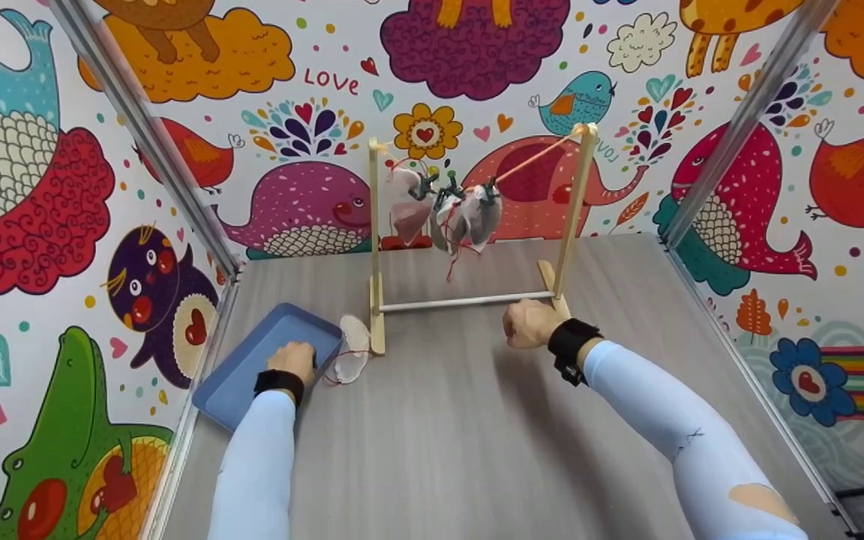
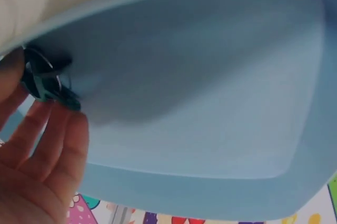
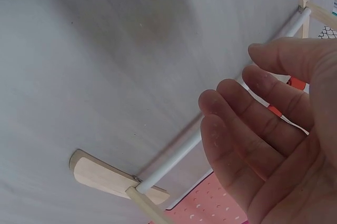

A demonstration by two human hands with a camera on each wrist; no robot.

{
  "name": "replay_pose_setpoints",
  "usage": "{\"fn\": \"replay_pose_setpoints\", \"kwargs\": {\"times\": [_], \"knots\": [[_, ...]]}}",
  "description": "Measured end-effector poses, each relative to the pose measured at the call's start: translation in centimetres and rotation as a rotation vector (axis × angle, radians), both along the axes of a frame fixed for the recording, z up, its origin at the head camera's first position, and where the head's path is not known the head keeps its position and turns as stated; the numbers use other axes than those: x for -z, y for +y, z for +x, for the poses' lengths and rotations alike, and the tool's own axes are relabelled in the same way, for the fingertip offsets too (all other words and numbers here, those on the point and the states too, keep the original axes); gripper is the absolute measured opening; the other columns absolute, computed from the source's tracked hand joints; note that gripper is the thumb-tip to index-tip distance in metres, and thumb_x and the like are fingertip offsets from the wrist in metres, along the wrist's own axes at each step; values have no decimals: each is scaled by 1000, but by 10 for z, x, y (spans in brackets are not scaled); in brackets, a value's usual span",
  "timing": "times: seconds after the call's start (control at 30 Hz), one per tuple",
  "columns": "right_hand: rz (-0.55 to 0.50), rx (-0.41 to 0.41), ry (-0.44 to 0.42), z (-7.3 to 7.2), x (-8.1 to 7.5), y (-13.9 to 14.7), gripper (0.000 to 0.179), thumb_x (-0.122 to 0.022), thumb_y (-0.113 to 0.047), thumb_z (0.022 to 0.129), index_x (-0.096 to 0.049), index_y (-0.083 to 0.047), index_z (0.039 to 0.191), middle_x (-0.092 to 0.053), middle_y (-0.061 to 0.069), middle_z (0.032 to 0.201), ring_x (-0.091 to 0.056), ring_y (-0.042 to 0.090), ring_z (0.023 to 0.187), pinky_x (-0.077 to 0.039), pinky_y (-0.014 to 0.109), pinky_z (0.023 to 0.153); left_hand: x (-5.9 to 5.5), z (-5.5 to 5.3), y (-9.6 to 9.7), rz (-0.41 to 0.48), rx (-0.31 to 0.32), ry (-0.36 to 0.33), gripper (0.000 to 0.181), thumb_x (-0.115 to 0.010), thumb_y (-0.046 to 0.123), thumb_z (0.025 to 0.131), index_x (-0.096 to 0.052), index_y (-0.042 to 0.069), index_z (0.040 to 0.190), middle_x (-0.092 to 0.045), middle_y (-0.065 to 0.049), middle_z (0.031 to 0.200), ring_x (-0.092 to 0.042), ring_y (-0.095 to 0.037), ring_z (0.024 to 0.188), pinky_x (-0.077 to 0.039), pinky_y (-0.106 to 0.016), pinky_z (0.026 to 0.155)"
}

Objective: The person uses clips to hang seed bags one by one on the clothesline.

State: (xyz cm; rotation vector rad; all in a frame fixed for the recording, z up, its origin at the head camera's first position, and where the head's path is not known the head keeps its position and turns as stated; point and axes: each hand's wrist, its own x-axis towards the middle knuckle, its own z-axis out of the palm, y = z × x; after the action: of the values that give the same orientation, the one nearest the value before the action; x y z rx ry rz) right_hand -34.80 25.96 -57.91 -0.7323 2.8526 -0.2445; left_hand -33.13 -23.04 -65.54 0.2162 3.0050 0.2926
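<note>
My left hand [image 1: 293, 361] is over the right side of a shallow blue tray [image 1: 231, 384]. Thumb and fingers pinch a small dark green clip [image 2: 43, 81] close to the tray's wall, seen in the left wrist view. Just right of the tray lies a whitish, thin piece [image 1: 352, 351] with red string. My right hand [image 1: 533, 324] hovers by the right foot of a wooden rack [image 1: 574, 217]; the right wrist view shows its fingers [image 3: 231, 155] loosely bent, holding nothing.
An orange cord [image 1: 537, 161] runs between the rack's posts. Several whitish pieces [image 1: 411, 214] with red strings hang from it by dark clips [image 1: 488, 189]. A white bar [image 1: 469, 301] joins the rack's feet. Patterned walls [image 1: 312, 199] and metal frame posts [image 1: 147, 142] enclose the grey surface.
</note>
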Motion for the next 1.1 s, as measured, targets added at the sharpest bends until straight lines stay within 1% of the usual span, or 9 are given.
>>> {"fn": "replay_pose_setpoints", "kwargs": {"times": [0.2,0.3,0.47,0.5,0.7,0.73,0.87,1.03,1.1], "knots": [[-3,14,-21,0,-2,-5,15,-80,-15,89,-84,-4,98,-85,11,94,-78,30,88,-67,47,85,-1,1,-12,59,-73,-19,22,-86,12,92,-79,-6,102,-80,-31,106,-79,-51,98,-65,-63,87],[-6,35,-22,-2,-3,-6,19,-80,-16,90,-84,-3,102,-85,13,96,-78,31,90,-66,48,86,-9,-3,-15,66,-101,-16,26,-86,16,93,-79,-7,104,-79,-33,109,-78,-52,99,-65,-64,88],[-8,69,-22,-3,-3,-6,23,-81,-17,90,-84,-2,106,-85,14,97,-79,33,93,-66,50,88,-32,-18,-2,33,-59,18,17,-74,2,95,-77,-11,105,-79,-36,111,-79,-53,102,-65,-63,92],[-7,69,-20,-3,-3,-6,23,-81,-17,89,-85,-2,106,-85,14,98,-79,33,93,-66,51,88,-22,-28,-4,34,-34,55,17,-71,2,96,-78,-10,107,-80,-35,110,-80,-50,102,-66,-61,91],[-24,72,-24,-3,-3,-7,25,-81,-17,89,-84,-1,107,-86,16,102,-80,35,95,-66,52,89,-43,-44,35,79,-8,129,19,-65,2,98,-81,-6,105,-82,-32,108,-80,-50,101,-66,-60,90],[-29,74,-26,-3,-3,-8,25,-81,-17,89,-84,-1,107,-86,16,102,-80,35,95,-67,51,88,-61,-38,49,98,-24,103,19,-66,0,97,-82,-6,105,-82,-32,110,-80,-52,103,-65,-63,92],[-76,67,-34,-2,-2,-13,25,-80,-18,91,-84,-1,108,-85,16,100,-80,32,93,-67,50,86,-64,-42,78,214,-22,128,19,-72,7,98,-88,2,106,-85,-24,109,-81,-46,103,-66,-57,93],[-200,45,0,1,-3,-27,25,-79,-22,96,-85,-1,109,-86,16,101,-81,32,93,-67,51,86,-63,-36,127,390,-8,187,14,-79,15,99,-90,8,104,-88,-13,103,-83,-37,98,-67,-51,89],[-258,44,14,4,-4,-36,30,-81,-27,97,-85,-1,112,-86,15,100,-81,28,89,-68,49,84,-64,-31,149,481,-12,175,13,-80,15,99,-90,8,105,-88,-13,103,-82,-35,98,-67,-50,90]]}}
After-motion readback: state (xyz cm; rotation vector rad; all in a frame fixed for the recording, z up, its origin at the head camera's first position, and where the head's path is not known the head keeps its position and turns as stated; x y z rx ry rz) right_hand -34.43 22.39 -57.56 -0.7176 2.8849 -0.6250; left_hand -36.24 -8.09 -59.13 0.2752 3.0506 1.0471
